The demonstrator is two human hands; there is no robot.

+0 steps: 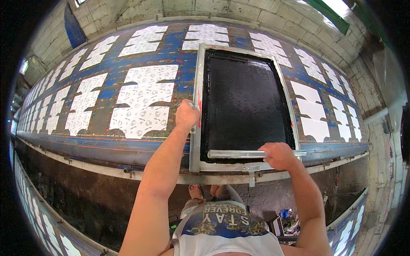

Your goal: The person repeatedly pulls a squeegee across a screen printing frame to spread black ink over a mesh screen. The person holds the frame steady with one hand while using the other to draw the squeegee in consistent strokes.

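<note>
Pale block walls [239,10] behind a long blue-stained tabletop [183,64]; daylight through a high window [337,6]; dark floor [98,200] below.

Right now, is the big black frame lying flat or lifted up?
Lying flat: the frame rests on the long table, left hand on its edge, right hand on the squeegee.

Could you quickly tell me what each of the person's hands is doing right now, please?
Left hand: closed on the left edge of the printing screen frame.
Right hand: closed around the squeegee handle at the screen's near end.
</note>
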